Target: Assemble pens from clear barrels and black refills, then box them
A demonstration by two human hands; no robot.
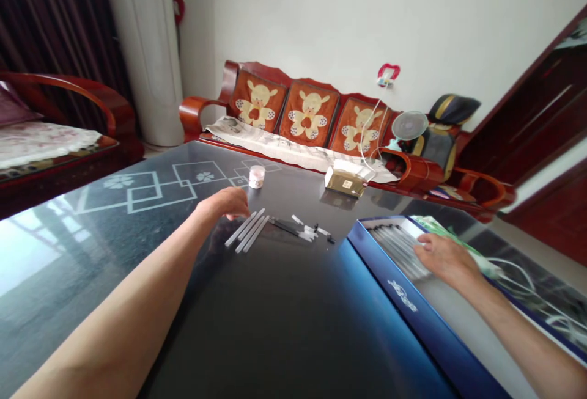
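Observation:
My left hand [227, 203], loosely curved with thumb and fingers slightly apart, hovers or rests at the far ends of several clear pen barrels [247, 232] lying side by side on the dark table. No held item shows in it. To their right lie several black pen refills [288, 226], with small white and black pen parts [310, 232] scattered beyond. My right hand [443, 257] reaches into a long blue box [403, 301], its thumb and fingers closed together over a row of clear pen barrels [397, 246]. Whatever those fingertips grip is hidden.
A small white tub [257, 176] stands beyond my left hand, and a gold-and-white box [345, 182] sits near the table's far edge. Behind the blue box lie a green-and-white packet [452, 237] and white cables [527, 277]. A wooden sofa [206, 106] faces the table.

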